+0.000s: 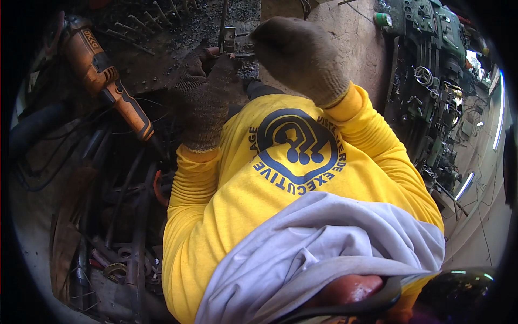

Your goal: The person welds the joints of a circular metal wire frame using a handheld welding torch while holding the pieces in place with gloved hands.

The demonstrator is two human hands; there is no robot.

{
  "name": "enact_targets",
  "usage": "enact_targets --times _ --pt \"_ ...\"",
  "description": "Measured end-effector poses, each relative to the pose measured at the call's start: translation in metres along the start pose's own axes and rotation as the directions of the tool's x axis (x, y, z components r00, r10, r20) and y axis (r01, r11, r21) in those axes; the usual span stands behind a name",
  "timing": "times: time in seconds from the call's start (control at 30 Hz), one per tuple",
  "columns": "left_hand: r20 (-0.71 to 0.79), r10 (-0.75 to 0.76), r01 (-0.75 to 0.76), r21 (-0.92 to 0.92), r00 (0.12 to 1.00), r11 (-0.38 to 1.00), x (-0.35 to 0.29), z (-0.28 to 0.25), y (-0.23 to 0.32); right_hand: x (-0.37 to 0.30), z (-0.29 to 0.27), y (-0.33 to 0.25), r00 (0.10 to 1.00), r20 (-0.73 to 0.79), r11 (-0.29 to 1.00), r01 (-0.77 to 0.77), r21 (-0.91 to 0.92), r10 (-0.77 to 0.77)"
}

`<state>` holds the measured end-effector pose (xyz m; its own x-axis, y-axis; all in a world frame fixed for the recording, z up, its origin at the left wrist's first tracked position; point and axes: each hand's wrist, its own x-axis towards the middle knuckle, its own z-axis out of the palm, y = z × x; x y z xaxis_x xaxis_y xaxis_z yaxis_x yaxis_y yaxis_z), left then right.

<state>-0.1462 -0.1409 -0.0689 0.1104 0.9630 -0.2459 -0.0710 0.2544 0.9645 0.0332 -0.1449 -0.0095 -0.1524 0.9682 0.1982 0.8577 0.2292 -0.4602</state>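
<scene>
Toward one o'clock, the right hand [298,58] is showing blurred, its fingers merging into one shape. Toward eleven, the left hand [208,89] is lying in shadow, its grip not reading clearly; beyond it, rods [152,20] are running past the upper edge. At ten, the grinder [103,78] is fading into the dark rim. At two, the machine [423,59] is crossing the top edge. At five, the cloth [324,237] is hiding part of the shirt [226,200].
</scene>
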Motion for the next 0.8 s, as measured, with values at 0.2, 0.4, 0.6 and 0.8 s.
enact_targets --times 0.2,0.4,0.6,0.8 --pt "-0.005 0.042 -0.041 0.102 0.999 0.994 0.000 -0.001 0.004 -0.003 0.013 0.006 0.996 -0.094 0.997 0.003 0.075 0.004" --pt "0.006 -0.014 0.014 -0.015 1.000 1.000 -0.001 0.000 0.002 0.002 0.018 0.000 0.994 -0.081 0.996 0.061 -0.069 -0.067" --pt "0.013 0.019 -0.019 0.017 1.000 1.000 0.000 -0.001 0.005 0.004 0.010 -0.011 0.998 0.047 0.996 0.048 -0.071 -0.045" --pt "0.018 0.030 -0.031 0.077 0.999 0.997 -0.004 -0.004 -0.001 -0.003 -0.019 -0.003 0.997 -0.040 0.996 -0.068 0.065 0.071"
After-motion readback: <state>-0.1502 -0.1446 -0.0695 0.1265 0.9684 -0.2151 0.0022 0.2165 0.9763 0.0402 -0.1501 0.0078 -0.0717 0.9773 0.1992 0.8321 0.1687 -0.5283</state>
